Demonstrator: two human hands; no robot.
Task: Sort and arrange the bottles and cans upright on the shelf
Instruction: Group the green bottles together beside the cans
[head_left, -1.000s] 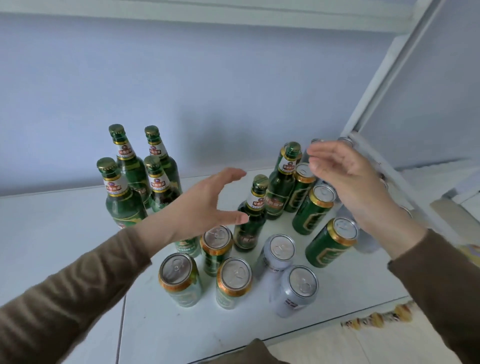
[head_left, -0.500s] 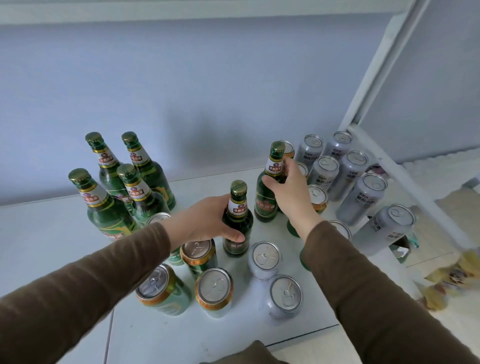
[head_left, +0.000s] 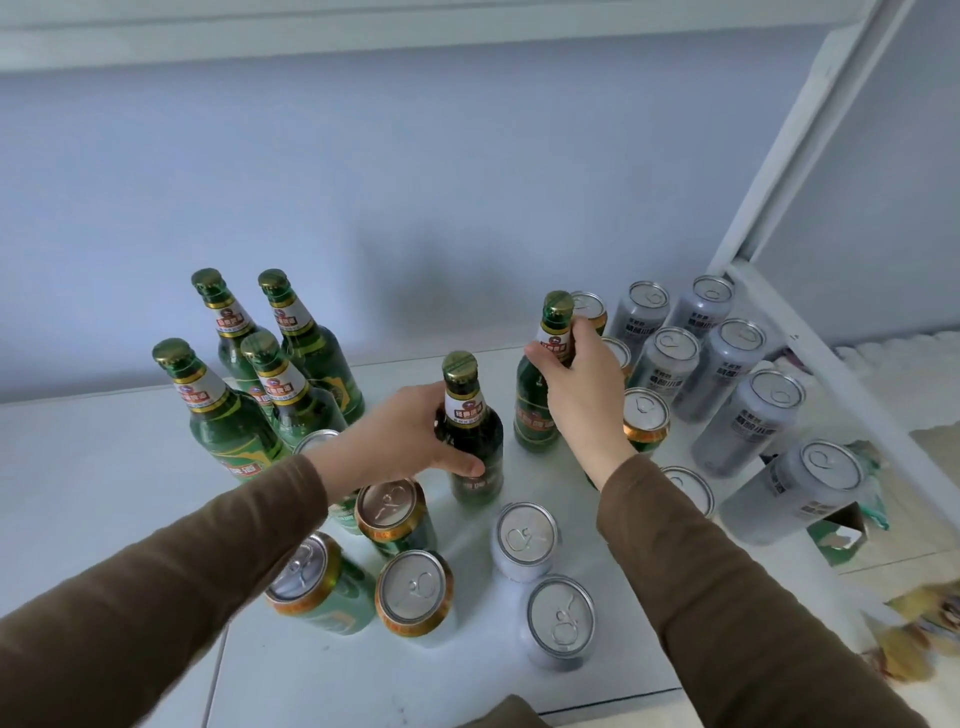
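On the white shelf (head_left: 104, 493) my left hand (head_left: 405, 441) grips a dark green bottle (head_left: 470, 431) round its body, mid-shelf. My right hand (head_left: 582, 384) grips a second green bottle (head_left: 540, 415) by its neck, just to the right. Both bottles stand upright. Several more green bottles (head_left: 291, 364) stand grouped at the back left. Green cans with gold rims (head_left: 395, 514) stand near the front, partly hidden by my left arm. Two silver cans (head_left: 524, 540) stand in front of the held bottles.
Several silver cans (head_left: 727, 374) stand in rows at the right, next to the shelf's white side frame (head_left: 831, 395). A few green cans (head_left: 644, 421) sit behind my right hand. The blue wall (head_left: 467, 182) closes the back. Litter lies on the floor at lower right.
Both hands have come down from open reaches and closed on the two bottles. The view has shifted, bringing the silver cans at the right into sight.
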